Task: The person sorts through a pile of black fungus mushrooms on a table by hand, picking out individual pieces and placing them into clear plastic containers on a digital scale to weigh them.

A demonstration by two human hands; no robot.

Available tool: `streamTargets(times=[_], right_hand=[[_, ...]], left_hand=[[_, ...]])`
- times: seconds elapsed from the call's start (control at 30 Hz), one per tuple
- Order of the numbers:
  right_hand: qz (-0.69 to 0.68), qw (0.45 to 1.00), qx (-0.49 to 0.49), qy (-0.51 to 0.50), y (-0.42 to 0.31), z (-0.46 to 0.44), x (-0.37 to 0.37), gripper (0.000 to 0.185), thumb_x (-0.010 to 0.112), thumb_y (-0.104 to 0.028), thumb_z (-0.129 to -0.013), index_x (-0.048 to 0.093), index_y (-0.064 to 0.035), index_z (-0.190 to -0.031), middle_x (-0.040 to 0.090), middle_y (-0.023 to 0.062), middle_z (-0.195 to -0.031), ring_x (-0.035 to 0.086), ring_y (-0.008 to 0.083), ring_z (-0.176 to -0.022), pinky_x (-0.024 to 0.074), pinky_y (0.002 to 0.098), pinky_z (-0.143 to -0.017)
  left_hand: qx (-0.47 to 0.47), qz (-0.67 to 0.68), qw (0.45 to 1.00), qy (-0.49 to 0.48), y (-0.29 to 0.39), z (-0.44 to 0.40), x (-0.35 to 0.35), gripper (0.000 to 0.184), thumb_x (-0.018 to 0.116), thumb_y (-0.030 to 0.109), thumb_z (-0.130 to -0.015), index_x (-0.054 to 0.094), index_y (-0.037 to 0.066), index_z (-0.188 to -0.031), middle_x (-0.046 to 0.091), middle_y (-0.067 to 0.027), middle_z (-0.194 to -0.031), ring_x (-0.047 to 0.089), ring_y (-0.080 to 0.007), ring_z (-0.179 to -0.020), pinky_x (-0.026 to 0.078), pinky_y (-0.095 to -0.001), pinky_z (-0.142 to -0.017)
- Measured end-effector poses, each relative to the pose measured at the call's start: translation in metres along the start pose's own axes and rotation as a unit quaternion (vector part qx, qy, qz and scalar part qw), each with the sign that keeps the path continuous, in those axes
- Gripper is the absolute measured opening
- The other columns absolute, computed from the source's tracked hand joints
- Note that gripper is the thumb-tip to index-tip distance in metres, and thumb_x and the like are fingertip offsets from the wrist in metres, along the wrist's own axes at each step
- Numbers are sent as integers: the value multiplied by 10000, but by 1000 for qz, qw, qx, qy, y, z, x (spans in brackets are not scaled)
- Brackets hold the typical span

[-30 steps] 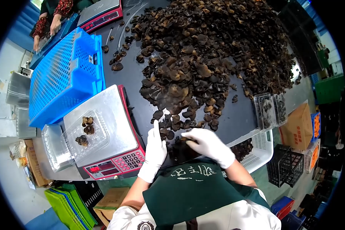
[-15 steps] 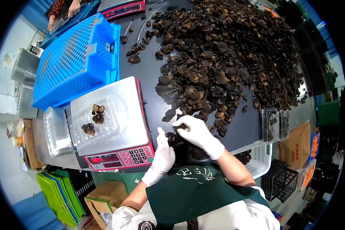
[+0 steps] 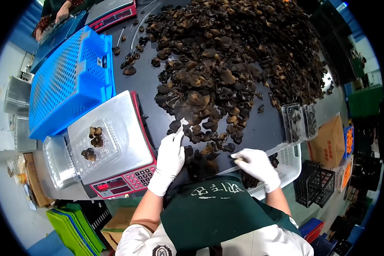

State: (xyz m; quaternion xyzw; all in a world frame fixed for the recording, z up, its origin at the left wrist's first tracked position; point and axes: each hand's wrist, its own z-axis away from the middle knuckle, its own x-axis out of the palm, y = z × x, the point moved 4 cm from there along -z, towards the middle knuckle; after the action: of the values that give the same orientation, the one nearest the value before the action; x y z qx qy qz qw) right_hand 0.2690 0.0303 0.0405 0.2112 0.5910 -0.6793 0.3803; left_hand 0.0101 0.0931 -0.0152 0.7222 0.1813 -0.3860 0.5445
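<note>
A large heap of dark brown mushroom pieces [image 3: 226, 59] covers the dark table [image 3: 153, 102]. My left hand [image 3: 170, 158], in a white glove, touches the pieces at the near edge of the heap, its fingers stretched forward. White-gloved too, my right hand [image 3: 258, 167] is over the table's front edge, fingers bent around a small brownish piece at the fingertips. Between my hands lie loose dark pieces [image 3: 200, 164]. To the left, a scale [image 3: 128, 128] bears an open clear plastic box [image 3: 109, 153] with a few pieces inside.
A blue crate [image 3: 64, 85] stands behind the scale. At the right are filled clear boxes [image 3: 294, 123], a white basket [image 3: 290, 164] below the edge, a carton [image 3: 326, 143] and black crates [image 3: 313, 183]. A co-worker's hands [image 3: 62, 13] show at the upper left, near another scale [image 3: 111, 15].
My right hand has moved right and toward me, from the loose pieces to the table edge. My left hand has reached forward. The camera view has shifted too.
</note>
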Motion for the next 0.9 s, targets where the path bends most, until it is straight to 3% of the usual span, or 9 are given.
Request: streamTargets(times=[0.1, 0.2, 0.27, 0.47, 0.53, 0.6, 0.7, 0.87, 0.9], right_hand=[[38, 993, -109, -21, -21, -13, 42, 282, 692, -192, -747, 680, -111, -1017, 639, 81, -898, 618, 270, -839, 492, 365, -749], [42, 971, -230, -44, -42, -22, 71, 489, 750, -200, -691, 632, -145, -1162, 567, 69, -1167, 537, 274, -1022, 420, 395, -893], [109, 959, -258, -34, -44, -26, 80, 518, 761, -187, -654, 625, -157, -1153, 550, 57, -1186, 523, 266, -1027, 411, 407, -899], [148, 963, -183, 131, -16, -47, 38, 477, 736, -187, -666, 611, -142, -1125, 556, 38, -1137, 521, 250, -1009, 396, 403, -877], [184, 951, -175, 179, -25, -42, 22, 450, 737, -198, -689, 619, -136, -1119, 576, 50, -1106, 542, 263, -972, 416, 403, -853], [93, 966, -202, 135, -28, -35, 27, 304, 720, -196, -732, 653, -127, -1020, 629, 62, -889, 589, 262, -838, 454, 385, -750], [93, 980, -176, 14, -29, -25, 57, 171, 695, -191, -769, 680, -139, -932, 643, 27, -785, 620, 224, -748, 466, 353, -690], [146, 976, -149, -59, -24, -12, 89, 235, 709, -172, -741, 644, -111, -959, 607, 71, -871, 633, 249, -769, 505, 360, -695], [113, 981, -152, -41, -17, -12, 91, 212, 697, -143, -742, 631, -104, -939, 603, 71, -878, 632, 256, -775, 506, 357, -688]], left_hand=[[-40, -67, 992, -97, 3, 10, 4, 546, 682, 124, -741, 530, 29, -1256, 520, -224, -1202, 497, -378, -1129, 415, -406, -989], [-6, -77, 989, -124, 3, 28, 9, 608, 700, 124, -732, 496, 35, -1298, 492, -241, -1240, 472, -393, -1169, 395, -416, -1018], [-29, -39, 992, -119, 7, 36, 10, 667, 699, 67, -728, 451, 39, -1346, 468, -253, -1271, 453, -407, -1198, 379, -423, -1037], [-50, -27, 998, -26, 20, 51, -1, 646, 668, 7, -741, 449, 35, -1347, 469, -246, -1266, 464, -397, -1184, 388, -409, -1024], [-52, 11, 997, -48, 24, 60, -7, 579, 677, 52, -736, 482, 12, -1280, 521, -191, -1153, 513, -363, -1087, 433, -401, -949], [-85, -23, 987, -132, 31, 70, 2, 478, 706, 189, -762, 533, 47, -1185, 530, -127, -1036, 574, -306, -959, 493, -391, -798], [-149, -18, 976, -159, 34, 71, 20, 521, 745, 244, -734, 550, 83, -1190, 550, -123, -1027, 598, -317, -945, 506, -402, -774], [-151, -52, 977, -145, 25, 74, 35, 380, 712, 160, -756, 585, 73, -1104, 573, -123, -998, 623, -314, -886, 521, -378, -741], [-115, 8, 990, -80, 22, 76, 32, 306, 689, 130, -770, 589, 69, -1053, 576, -128, -946, 624, -312, -841, 519, -390, -712]])
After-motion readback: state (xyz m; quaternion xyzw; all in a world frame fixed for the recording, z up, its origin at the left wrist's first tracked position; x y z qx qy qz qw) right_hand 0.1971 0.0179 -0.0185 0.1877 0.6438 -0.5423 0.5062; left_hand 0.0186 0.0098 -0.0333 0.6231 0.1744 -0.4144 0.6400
